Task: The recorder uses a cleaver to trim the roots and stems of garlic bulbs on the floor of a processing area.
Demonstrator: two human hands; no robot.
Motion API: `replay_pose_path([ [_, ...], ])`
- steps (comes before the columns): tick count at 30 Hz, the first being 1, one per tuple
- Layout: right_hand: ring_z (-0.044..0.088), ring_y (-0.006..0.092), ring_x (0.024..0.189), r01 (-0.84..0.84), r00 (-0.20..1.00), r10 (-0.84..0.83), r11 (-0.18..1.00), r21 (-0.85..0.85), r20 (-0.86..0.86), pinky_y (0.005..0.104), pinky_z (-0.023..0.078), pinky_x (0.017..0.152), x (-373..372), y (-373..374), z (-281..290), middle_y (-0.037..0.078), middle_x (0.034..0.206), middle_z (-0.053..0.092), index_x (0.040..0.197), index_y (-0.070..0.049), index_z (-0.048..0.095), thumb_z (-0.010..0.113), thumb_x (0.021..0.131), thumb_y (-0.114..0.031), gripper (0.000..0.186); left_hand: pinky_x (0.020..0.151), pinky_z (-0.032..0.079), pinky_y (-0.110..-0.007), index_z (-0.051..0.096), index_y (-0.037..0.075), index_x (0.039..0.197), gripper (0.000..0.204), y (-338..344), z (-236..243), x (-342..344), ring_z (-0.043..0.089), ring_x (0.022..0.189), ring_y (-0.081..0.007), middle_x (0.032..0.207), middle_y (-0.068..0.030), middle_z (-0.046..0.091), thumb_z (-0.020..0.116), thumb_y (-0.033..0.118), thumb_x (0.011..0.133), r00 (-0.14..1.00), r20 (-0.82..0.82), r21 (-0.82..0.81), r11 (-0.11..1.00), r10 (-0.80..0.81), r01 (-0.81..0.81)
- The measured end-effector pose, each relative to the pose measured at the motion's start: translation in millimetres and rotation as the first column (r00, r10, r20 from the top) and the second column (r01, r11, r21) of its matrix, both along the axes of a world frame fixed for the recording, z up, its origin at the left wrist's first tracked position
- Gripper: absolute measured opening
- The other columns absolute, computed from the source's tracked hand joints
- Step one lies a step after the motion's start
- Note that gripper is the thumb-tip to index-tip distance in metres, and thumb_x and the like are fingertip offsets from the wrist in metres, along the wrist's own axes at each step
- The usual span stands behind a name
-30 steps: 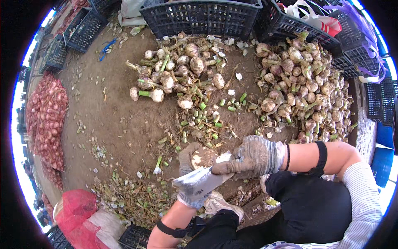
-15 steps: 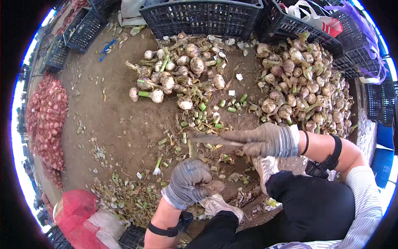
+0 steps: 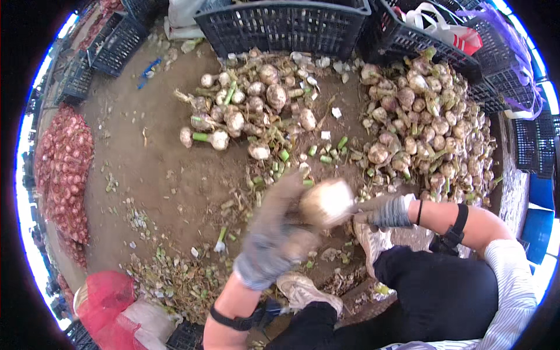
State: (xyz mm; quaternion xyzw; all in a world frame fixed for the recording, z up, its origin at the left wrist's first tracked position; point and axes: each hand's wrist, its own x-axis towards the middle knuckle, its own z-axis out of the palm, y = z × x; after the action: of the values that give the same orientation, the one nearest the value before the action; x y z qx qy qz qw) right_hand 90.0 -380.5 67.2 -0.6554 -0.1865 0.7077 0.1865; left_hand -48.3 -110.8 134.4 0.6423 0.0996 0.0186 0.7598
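My left hand point(image 3: 279, 224), in a grey-cuffed work glove, is smeared by motion. A large pale garlic bulb point(image 3: 326, 202), also blurred, lies between its fingers and thumb, raised above the floor. My right hand point(image 3: 382, 211), gloved too, is closed just to the right of the bulb. The knife seen in it earlier is mostly hidden behind the bulb now. Ahead on the floor lies a loose pile of garlic bulbs point(image 3: 234, 119) with dry leaves and stalks. Cut green stem pieces point(image 3: 325, 158) are scattered between that pile and my hands.
A bigger garlic heap point(image 3: 440, 125) lies at the right. Black plastic crates point(image 3: 283, 29) stand along the far side. At the left is a red net sack of garlic point(image 3: 65, 181). Trimmings point(image 3: 181, 277) cover the near-left floor by a red-and-white bundle point(image 3: 111, 303). My shoes point(image 3: 306, 291) are below my hands.
My left hand has moved up and forward, and a garlic bulb now shows beside its fingers. My right hand has drawn slightly back and down; its knife blade no longer shows clearly.
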Motion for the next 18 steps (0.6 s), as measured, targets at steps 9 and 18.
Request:
replay_pose_path([
  [9,0.058,0.0180,0.059,-0.031,0.995,0.030,1.000,0.004,0.098,0.0320,0.048,0.058,2.0,23.4,1.4,0.010,0.068,0.060,0.143,-0.027,0.038,0.050,0.091,-0.048,0.058,0.111,0.032,-0.038,0.052,0.012,0.126,0.058,44.6,-134.1,98.1,0.036,0.130,-0.0366,0.144,-0.0082,0.037,0.073,0.015,0.073,0.762,-0.647,0.759,0.076,-0.021,0.647],
  [18,0.063,0.0287,0.070,-0.225,0.907,0.098,0.935,0.275,0.408,0.0382,0.051,0.067,7.6,48.2,32.0,0.012,0.093,0.065,0.145,-0.026,0.032,0.047,0.094,-0.042,0.056,0.087,0.053,-0.036,0.041,0.007,0.131,0.084,72.3,-159.5,14.9,0.060,0.103,-0.0283,0.116,-0.0162,0.059,0.087,0.006,0.059,0.774,-0.516,0.324,0.920,0.367,-0.221],
])
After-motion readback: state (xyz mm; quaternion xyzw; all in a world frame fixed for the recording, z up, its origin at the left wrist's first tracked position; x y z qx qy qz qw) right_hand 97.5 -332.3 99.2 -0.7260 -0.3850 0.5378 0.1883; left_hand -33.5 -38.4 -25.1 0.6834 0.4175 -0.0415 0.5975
